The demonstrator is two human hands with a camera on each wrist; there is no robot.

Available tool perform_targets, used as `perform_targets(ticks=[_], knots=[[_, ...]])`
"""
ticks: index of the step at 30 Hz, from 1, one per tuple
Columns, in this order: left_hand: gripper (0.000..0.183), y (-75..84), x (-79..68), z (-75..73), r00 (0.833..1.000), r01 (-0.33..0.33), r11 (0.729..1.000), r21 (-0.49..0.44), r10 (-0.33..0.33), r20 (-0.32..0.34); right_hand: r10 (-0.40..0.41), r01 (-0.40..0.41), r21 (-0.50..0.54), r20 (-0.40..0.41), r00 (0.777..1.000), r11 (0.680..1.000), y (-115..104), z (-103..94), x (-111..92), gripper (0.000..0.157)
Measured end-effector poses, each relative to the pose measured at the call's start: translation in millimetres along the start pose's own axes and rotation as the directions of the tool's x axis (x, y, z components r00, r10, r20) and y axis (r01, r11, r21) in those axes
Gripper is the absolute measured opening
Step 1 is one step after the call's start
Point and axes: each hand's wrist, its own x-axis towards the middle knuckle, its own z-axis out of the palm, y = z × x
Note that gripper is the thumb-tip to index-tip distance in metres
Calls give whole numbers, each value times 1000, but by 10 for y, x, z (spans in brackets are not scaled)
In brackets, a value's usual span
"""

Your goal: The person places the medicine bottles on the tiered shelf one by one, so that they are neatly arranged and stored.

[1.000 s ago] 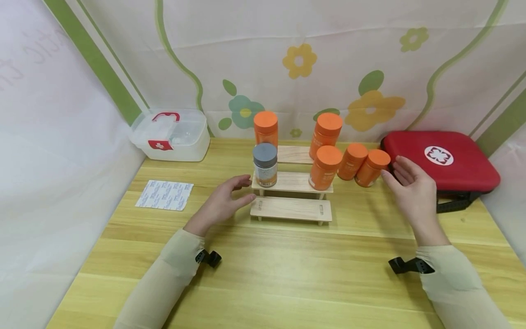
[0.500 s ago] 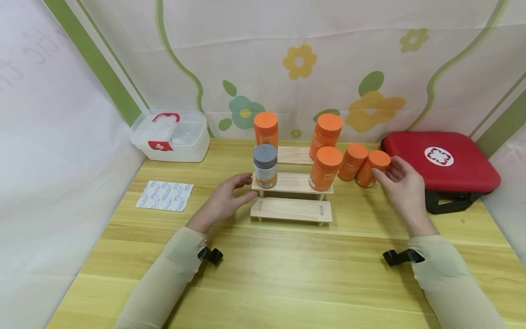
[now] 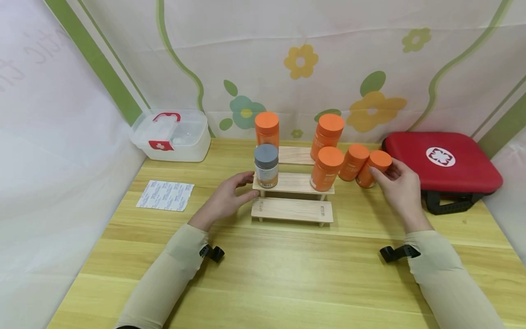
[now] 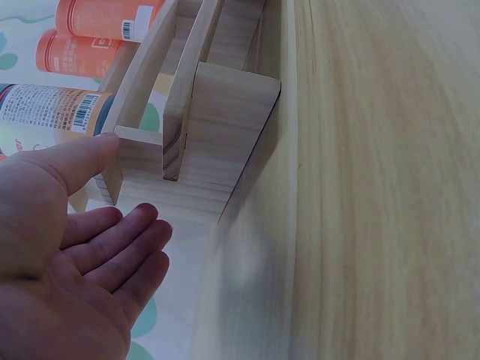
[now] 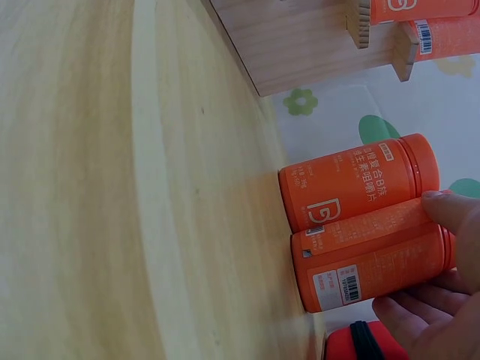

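My right hand [image 3: 399, 192] holds the rightmost orange pill bottle [image 5: 375, 270], thumb near its cap and fingers on the far side. That bottle stands upright on the table, against a second orange bottle [image 3: 353, 163]. My left hand [image 3: 225, 198] is at the left end of a stepped wooden rack [image 3: 291, 209], fingers loosely extended; in the left wrist view its thumb is by the rack's edge. On the rack's middle step stand a grey-capped bottle [image 3: 266, 166] and an orange bottle [image 3: 326, 169]. Two more orange bottles stand on the top step, one on the left [image 3: 267, 128], one on the right [image 3: 327, 136].
A red first-aid case [image 3: 444, 160] with a black handle lies at the right, just behind my right hand. At the back left stands a clear plastic medicine box [image 3: 189, 141]. A blister pack [image 3: 165, 195] lies before it. A printed cloth hangs behind the table.
My right hand has moved left from beside the red case and taken hold of the rightmost orange pill bottle. My left hand has barely shifted at the rack's left end.
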Motion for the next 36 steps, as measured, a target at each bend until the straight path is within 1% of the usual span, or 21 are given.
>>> perform_targets(ticks=[5,9,15,23,29,36], knots=[[70,10,-9,-6,1000,1,1000,-3,-1,6,21,-21,-5,-12,1000,1000,5,-1,-12,73],[69,12,2,-6,1000,-7,1000,-9,7,7,17,-17,0,-21,1000,1000,1,-13,-48,72],[70,12,10,-10,1000,-9,1000,-10,9,14,4,-2,40,-49,999,999,-58,-53,-147,69],[68,3,22,-14,1000,-1,1000,-12,1,18,-19,23,63,-64,998,998,-147,-152,-315,66],[69,-5,25,-11,1000,-4,1000,-3,4,19,-41,45,77,-50,998,996,-219,-218,-433,65],[68,-3,21,-16,1000,0,1000,4,0,17,-90,91,56,-28,996,994,-336,-256,-561,64]])
